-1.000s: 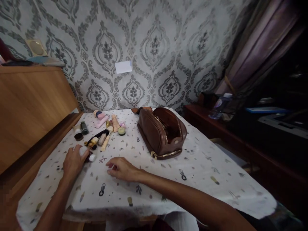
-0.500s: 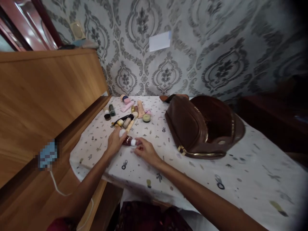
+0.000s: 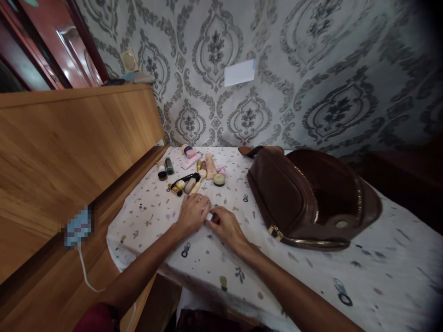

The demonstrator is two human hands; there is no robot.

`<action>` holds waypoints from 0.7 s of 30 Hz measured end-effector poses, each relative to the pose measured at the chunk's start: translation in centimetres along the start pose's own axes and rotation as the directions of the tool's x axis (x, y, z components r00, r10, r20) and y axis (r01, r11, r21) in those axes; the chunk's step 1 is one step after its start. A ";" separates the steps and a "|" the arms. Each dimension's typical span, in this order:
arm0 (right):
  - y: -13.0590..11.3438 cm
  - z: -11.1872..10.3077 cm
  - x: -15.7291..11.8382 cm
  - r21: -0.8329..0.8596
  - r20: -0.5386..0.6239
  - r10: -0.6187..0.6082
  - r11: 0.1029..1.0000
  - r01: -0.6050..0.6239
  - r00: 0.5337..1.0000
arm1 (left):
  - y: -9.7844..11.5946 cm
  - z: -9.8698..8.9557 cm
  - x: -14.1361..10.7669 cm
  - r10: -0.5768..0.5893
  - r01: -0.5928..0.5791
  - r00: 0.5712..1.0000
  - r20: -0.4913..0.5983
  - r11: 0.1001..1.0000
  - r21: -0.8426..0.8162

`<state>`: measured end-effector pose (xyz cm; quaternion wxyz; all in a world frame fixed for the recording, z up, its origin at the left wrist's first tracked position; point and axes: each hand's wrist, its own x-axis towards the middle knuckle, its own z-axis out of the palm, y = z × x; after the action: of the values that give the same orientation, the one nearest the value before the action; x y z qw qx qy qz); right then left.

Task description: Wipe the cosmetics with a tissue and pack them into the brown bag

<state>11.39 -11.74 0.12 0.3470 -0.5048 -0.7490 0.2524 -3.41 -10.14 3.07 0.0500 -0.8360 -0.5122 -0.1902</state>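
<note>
A small dark red bottle with a white cap is between my two hands, mostly covered by fingers. My left hand closes over the white end from the left. Around the dark body curl the fingers of my right hand. Just beyond the hands lies a cluster of cosmetics: a cream-coloured stick, a beige bottle, a gold-and-black tube and a round jar with a pale green top.
A brown leather bag stands gaping at the right, its zip undone. Further back are a peach tube, a pink tube and a dark green bottle. A wooden panel borders the table's left side.
My hands have come together around the bottle, which is now largely hidden. The left hand has turned over it, knuckles up. The whole view has shifted slightly.
</note>
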 end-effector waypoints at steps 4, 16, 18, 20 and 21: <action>0.1 0.2 0.1 0.003 -0.027 0.026 1.000 -0.026 0.999 | 1.1 0.1 0.1 0.036 -0.038 0.997 0.063 0.999 0.033; 0.0 -0.2 -0.1 0.073 0.007 0.044 0.996 -0.045 0.999 | -2.9 0.6 1.4 -0.112 0.130 0.988 0.110 0.976 -0.174; 0.0 -0.2 -0.2 0.076 0.009 0.045 0.996 -0.045 0.999 | -4.1 0.8 1.4 -0.127 0.145 0.986 0.104 0.970 -0.197; -0.1 -0.2 -0.2 0.076 0.011 0.045 0.996 -0.046 0.999 | -4.9 1.0 1.3 -0.131 0.145 0.989 0.071 0.956 -0.254; -0.1 -0.2 -0.2 0.076 0.012 0.043 0.996 -0.044 0.999 | -5.2 1.0 1.3 -0.133 0.141 0.990 0.044 0.943 -0.300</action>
<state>11.53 -11.93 0.24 0.3564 -0.5061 -0.7294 0.2912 -7.22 -6.33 2.00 -0.0979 -0.7984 -0.5345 -0.2596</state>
